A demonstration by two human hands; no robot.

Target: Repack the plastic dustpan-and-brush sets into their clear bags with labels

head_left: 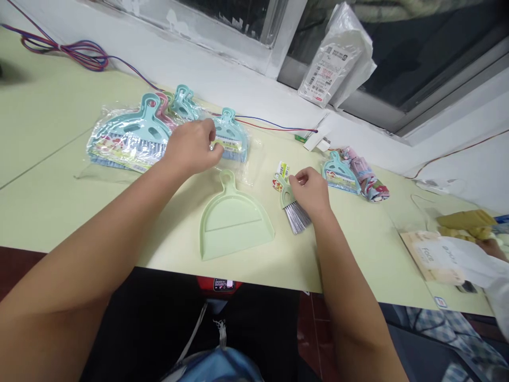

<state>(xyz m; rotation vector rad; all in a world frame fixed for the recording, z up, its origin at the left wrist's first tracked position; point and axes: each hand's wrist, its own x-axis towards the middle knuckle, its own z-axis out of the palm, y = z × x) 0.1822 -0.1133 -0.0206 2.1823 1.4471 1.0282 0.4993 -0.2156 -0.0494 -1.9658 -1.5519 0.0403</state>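
My left hand (194, 146) is over the clear-bagged light-blue dustpan sets, fingers curled; whatever they hold, if anything, is hidden. Just beyond it lies one bagged blue dustpan set (228, 132); a larger bagged pile (131, 132) is to its left. On the table below sits a bare pale-green dustpan (234, 215), its handle pointing away from me. My right hand (312, 191) is closed at a small green hand brush (287, 197) with grey bristles pointing toward me. A printed card label (283, 170) is at the brush's handle end.
Another bagged blue dustpan set (341, 174) and a bundled patterned cloth (368, 172) lie to the right. A plastic packet (332, 58) leans at the window. Coiled cable (83, 55) runs along the wall. At far right, a person's hand (492, 248) is near a paper bag (431, 255).
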